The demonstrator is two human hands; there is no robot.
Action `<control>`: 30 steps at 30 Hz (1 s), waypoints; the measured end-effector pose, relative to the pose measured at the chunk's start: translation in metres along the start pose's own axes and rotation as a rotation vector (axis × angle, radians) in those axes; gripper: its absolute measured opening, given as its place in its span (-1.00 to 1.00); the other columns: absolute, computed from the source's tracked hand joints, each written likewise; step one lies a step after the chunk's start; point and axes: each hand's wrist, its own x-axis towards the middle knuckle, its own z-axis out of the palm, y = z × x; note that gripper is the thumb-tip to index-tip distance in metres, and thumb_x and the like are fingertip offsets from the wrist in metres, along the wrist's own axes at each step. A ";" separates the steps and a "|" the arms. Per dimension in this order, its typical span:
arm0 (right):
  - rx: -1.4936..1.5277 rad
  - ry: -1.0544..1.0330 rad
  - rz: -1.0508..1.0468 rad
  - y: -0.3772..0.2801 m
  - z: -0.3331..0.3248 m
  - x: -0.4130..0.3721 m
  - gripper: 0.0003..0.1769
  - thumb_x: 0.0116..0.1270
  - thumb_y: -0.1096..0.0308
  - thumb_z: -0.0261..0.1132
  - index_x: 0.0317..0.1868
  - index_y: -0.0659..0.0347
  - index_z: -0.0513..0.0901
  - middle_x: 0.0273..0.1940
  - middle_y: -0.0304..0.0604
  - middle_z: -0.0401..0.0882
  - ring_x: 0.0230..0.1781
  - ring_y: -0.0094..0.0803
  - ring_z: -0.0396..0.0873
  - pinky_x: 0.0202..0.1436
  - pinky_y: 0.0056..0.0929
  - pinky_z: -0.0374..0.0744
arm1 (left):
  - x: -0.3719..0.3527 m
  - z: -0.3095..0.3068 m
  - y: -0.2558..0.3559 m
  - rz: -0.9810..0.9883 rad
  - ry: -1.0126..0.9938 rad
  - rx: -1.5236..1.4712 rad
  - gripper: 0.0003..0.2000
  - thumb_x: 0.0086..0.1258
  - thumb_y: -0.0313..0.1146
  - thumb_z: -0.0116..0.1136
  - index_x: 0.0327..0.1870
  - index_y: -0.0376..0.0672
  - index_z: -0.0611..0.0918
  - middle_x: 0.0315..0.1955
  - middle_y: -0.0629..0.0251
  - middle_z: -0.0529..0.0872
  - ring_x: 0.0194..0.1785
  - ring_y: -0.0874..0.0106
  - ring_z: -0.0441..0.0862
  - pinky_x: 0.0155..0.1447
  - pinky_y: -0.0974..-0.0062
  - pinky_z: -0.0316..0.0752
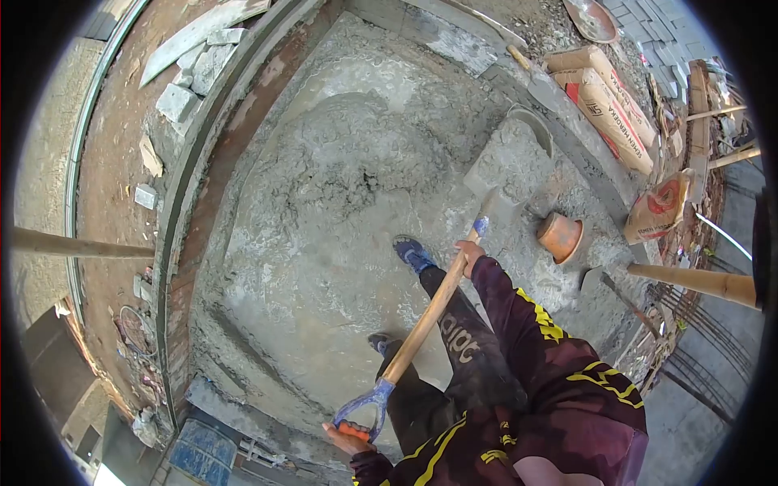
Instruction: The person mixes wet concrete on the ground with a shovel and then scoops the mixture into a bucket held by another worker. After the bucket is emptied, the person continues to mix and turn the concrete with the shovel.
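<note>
My left hand (pixel 348 438) is closed around the orange grip inside the blue D-shaped handle of a shovel (pixel 428 318), low in the view. Farther up, my right hand (pixel 469 256) wraps the wooden shaft close to its blue socket. The shovel's blade end is coated in grey wet mortar and reaches a heap of mortar (pixel 506 158). This heap overlaps a grey bucket (pixel 535 128), whose curved rim shows behind it. My shoes stand in the wet grey mix (pixel 324 251) spread over the floor.
An orange bucket (pixel 560 237) lies tilted right of the shovel, with another shovel (pixel 594 279) near it. Cement bags (pixel 604 109) and an opened bag (pixel 658 208) sit along the right edge. A low wall (pixel 217 162) borders the left, with blocks (pixel 176 103) beyond. A trowel (pixel 541 87) rests on the upper-right ledge.
</note>
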 end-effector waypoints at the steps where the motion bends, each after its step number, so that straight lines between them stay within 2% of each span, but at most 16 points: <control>1: 0.012 0.057 0.024 -0.019 0.004 -0.009 -0.58 0.02 0.35 0.33 -0.13 0.28 0.39 -0.30 0.02 0.38 -0.36 -0.10 0.48 -0.31 -0.12 0.54 | -0.023 0.008 0.014 0.010 -0.041 -0.005 -0.51 0.30 0.23 -0.18 -0.45 -0.09 0.33 -0.72 0.41 0.30 -0.71 0.53 0.24 -0.62 0.56 0.20; 3: 0.008 -0.030 -0.007 -0.035 0.003 -0.013 -0.62 0.04 0.36 0.32 -0.15 0.28 0.40 -0.33 0.02 0.40 -0.41 -0.12 0.49 -0.35 -0.10 0.55 | -0.066 0.009 0.038 0.010 -0.081 -0.026 -0.48 0.30 0.25 -0.22 -0.55 -0.08 0.30 -0.74 0.40 0.29 -0.72 0.48 0.23 -0.64 0.54 0.19; 4: 0.008 -0.068 -0.022 -0.039 -0.001 -0.019 -0.63 0.04 0.37 0.31 -0.16 0.29 0.41 -0.35 0.02 0.41 -0.44 -0.13 0.49 -0.36 -0.09 0.56 | -0.087 0.002 0.052 -0.031 -0.163 -0.068 -0.45 0.26 0.30 -0.22 -0.57 -0.07 0.33 -0.74 0.39 0.30 -0.72 0.48 0.24 -0.63 0.53 0.19; 6: -0.019 -0.014 -0.056 -0.062 0.008 -0.036 -0.68 0.06 0.38 0.29 -0.19 0.29 0.42 -0.39 0.02 0.42 -0.50 -0.14 0.48 -0.41 -0.07 0.55 | -0.123 0.002 0.084 -0.105 -0.356 -0.173 -0.40 0.19 0.39 -0.20 -0.60 -0.06 0.37 -0.73 0.38 0.32 -0.70 0.47 0.24 -0.62 0.52 0.19; 7: -0.031 0.020 -0.068 -0.070 0.007 -0.045 -0.70 0.07 0.39 0.28 -0.20 0.29 0.43 -0.40 0.02 0.42 -0.53 -0.14 0.48 -0.43 -0.07 0.55 | -0.139 0.000 0.099 -0.187 -0.409 -0.215 -0.38 0.25 0.36 -0.27 -0.59 -0.12 0.36 -0.74 0.35 0.33 -0.69 0.42 0.28 -0.59 0.50 0.26; 10: -0.074 0.003 -0.144 -0.104 0.000 -0.044 -0.69 0.06 0.40 0.27 -0.20 0.34 0.43 -0.39 -0.01 0.47 -0.45 -0.16 0.53 -0.43 -0.10 0.55 | -0.197 0.009 0.137 -0.168 -0.671 -0.273 -0.36 0.23 0.37 -0.23 -0.58 -0.14 0.37 -0.74 0.33 0.33 -0.65 0.40 0.32 -0.51 0.50 0.30; 11: -0.090 -0.037 -0.175 -0.119 -0.001 -0.047 -0.68 0.06 0.40 0.28 -0.19 0.34 0.43 -0.38 -0.01 0.47 -0.44 -0.16 0.53 -0.43 -0.09 0.53 | -0.219 0.013 0.153 -0.132 -0.870 -0.345 -0.37 0.24 0.35 -0.18 -0.51 -0.19 0.40 -0.63 0.25 0.40 -0.56 0.39 0.37 -0.42 0.50 0.35; 12: -0.119 -0.074 -0.207 -0.135 -0.004 -0.052 -0.67 0.05 0.41 0.28 -0.18 0.34 0.42 -0.37 0.00 0.47 -0.43 -0.15 0.53 -0.43 -0.07 0.52 | -0.250 0.023 0.172 -0.175 -0.985 -0.409 -0.37 0.24 0.35 -0.19 -0.48 -0.18 0.41 -0.57 0.27 0.43 -0.52 0.40 0.39 -0.41 0.44 0.40; 14: -0.137 -0.102 -0.240 -0.146 -0.010 -0.065 -0.69 0.05 0.43 0.27 -0.18 0.29 0.41 -0.37 -0.02 0.44 -0.43 -0.16 0.52 -0.42 -0.05 0.51 | -0.288 0.029 0.200 -0.046 -1.280 -0.307 -0.45 0.30 0.25 -0.14 -0.35 -0.20 0.39 -0.47 0.26 0.43 -0.45 0.40 0.42 -0.37 0.42 0.44; 16: -0.115 -0.102 -0.247 -0.154 -0.009 -0.080 -0.72 0.06 0.48 0.26 -0.22 0.18 0.38 -0.39 -0.08 0.37 -0.44 -0.17 0.50 -0.41 -0.05 0.50 | -0.293 0.026 0.213 -0.038 -1.297 -0.351 -0.50 0.33 0.19 -0.12 -0.31 -0.19 0.39 -0.46 0.27 0.43 -0.44 0.41 0.43 -0.36 0.44 0.47; 19: 0.031 -0.050 -0.379 -0.140 -0.008 -0.120 -0.69 0.05 0.50 0.24 -0.18 0.22 0.37 -0.34 -0.04 0.40 -0.37 -0.17 0.50 -0.35 -0.07 0.50 | -0.271 0.013 0.223 -0.043 -1.220 -0.378 -0.56 0.35 0.12 -0.10 -0.28 -0.16 0.38 -0.47 0.31 0.42 -0.45 0.45 0.43 -0.36 0.48 0.49; 22: -0.216 0.144 -0.463 -0.127 -0.027 -0.069 -0.61 0.04 0.49 0.23 -0.09 0.35 0.37 -0.26 0.01 0.44 -0.32 -0.16 0.51 -0.29 -0.13 0.51 | -0.236 0.001 0.208 -0.109 -1.026 -0.414 -0.65 0.36 0.02 -0.05 -0.29 -0.13 0.39 -0.51 0.38 0.40 -0.46 0.52 0.40 -0.37 0.56 0.44; 23: -0.326 0.165 -0.478 -0.123 -0.027 -0.064 -0.57 0.04 0.48 0.23 -0.05 0.41 0.36 -0.24 0.03 0.46 -0.31 -0.15 0.51 -0.28 -0.14 0.51 | -0.212 -0.005 0.196 -0.186 -1.056 -0.448 -0.64 0.37 0.03 -0.08 -0.28 -0.13 0.39 -0.49 0.36 0.41 -0.44 0.49 0.42 -0.33 0.50 0.45; 24: -0.383 0.296 -0.528 -0.120 -0.025 -0.091 -0.55 0.04 0.46 0.23 -0.04 0.46 0.37 -0.22 0.04 0.47 -0.31 -0.17 0.52 -0.25 -0.19 0.50 | -0.191 -0.011 0.185 -0.256 -1.091 -0.488 -0.63 0.38 0.04 -0.12 -0.26 -0.14 0.39 -0.47 0.34 0.42 -0.43 0.46 0.44 -0.30 0.45 0.47; 25: -0.353 0.218 -0.519 -0.117 -0.028 -0.090 -0.55 0.03 0.46 0.25 -0.06 0.50 0.40 -0.19 0.05 0.48 -0.29 -0.18 0.52 -0.22 -0.24 0.49 | -0.186 -0.014 0.180 -0.291 -1.042 -0.523 -0.64 0.38 0.02 -0.11 -0.26 -0.15 0.39 -0.48 0.35 0.41 -0.45 0.46 0.41 -0.30 0.48 0.45; 30: -0.191 0.208 -0.495 -0.083 -0.016 -0.152 -0.56 0.05 0.44 0.28 -0.06 0.46 0.40 -0.17 0.02 0.46 -0.23 -0.21 0.49 -0.19 -0.24 0.49 | -0.160 -0.042 0.163 -0.399 -0.942 -0.707 -0.65 0.39 0.01 -0.12 -0.25 -0.16 0.38 -0.48 0.37 0.40 -0.47 0.52 0.39 -0.32 0.54 0.43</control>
